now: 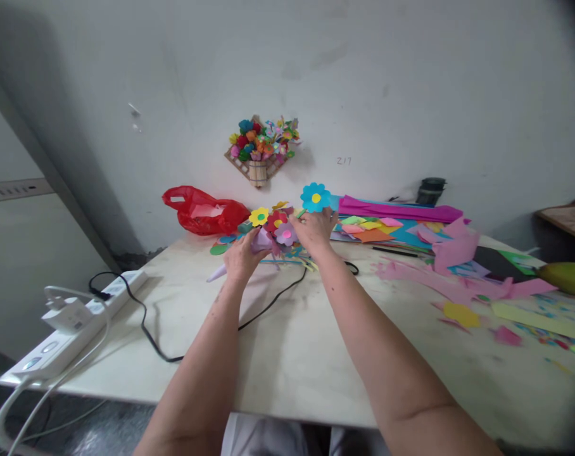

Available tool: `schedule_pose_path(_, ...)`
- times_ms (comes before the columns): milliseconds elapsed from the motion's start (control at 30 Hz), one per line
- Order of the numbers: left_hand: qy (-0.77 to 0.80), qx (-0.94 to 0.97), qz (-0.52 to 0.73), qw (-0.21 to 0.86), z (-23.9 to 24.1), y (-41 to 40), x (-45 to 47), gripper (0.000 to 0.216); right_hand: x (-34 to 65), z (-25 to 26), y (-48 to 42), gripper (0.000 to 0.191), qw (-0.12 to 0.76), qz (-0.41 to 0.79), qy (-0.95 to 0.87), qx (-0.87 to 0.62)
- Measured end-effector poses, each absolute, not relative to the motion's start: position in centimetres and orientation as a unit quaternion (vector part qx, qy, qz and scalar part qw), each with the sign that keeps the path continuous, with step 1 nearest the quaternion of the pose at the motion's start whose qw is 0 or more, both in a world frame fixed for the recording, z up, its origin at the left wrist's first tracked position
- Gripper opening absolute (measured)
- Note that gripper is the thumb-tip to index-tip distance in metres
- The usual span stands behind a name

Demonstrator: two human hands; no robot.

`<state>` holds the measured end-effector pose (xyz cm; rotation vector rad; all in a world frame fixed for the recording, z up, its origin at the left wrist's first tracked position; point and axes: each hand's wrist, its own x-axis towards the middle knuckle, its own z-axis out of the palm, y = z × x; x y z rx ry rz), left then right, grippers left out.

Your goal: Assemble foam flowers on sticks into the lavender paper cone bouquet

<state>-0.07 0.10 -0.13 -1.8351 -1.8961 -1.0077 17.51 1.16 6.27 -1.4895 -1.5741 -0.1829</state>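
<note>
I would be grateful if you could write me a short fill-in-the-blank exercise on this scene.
1. The blue flower by the right hand has a ____ centre.
2. The yellow flower just above the left hand has a ____ centre.
3. The colour of the plastic bag is ____.
4. The power strip lies on the person's ____ side.

Missing words: yellow; green; red; left.

Lilac cone point(263, 240) pt. hidden by L hand point(240, 257), pink scraps point(425, 278) blurry
</note>
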Motion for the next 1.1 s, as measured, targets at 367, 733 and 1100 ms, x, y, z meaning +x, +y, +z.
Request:
schedule_pose_path(367, -0.627, -0.655, -0.386, 0.168, -0.5, 0.7, -0.3, 0.065, 18.3, 6.8, 1.0, 0.031, 0.475, -0.076, -0.628, -0.612)
schedule_pose_path(733, -0.608, -0.660, -0.406, 0.170, -0.9, 0.8, -0.4, 0.066, 19.3, 7.1, 1.5, 0.032, 0.434, -0.064, -0.645, -0.625)
schedule_pose_path(1100, -0.610, -0.654, -0.417, 0.160, -0.9, 0.7, -0.4, 0.062, 19.1, 6.7, 1.3, 0.023, 0.464, -0.091, -0.647, -0.598)
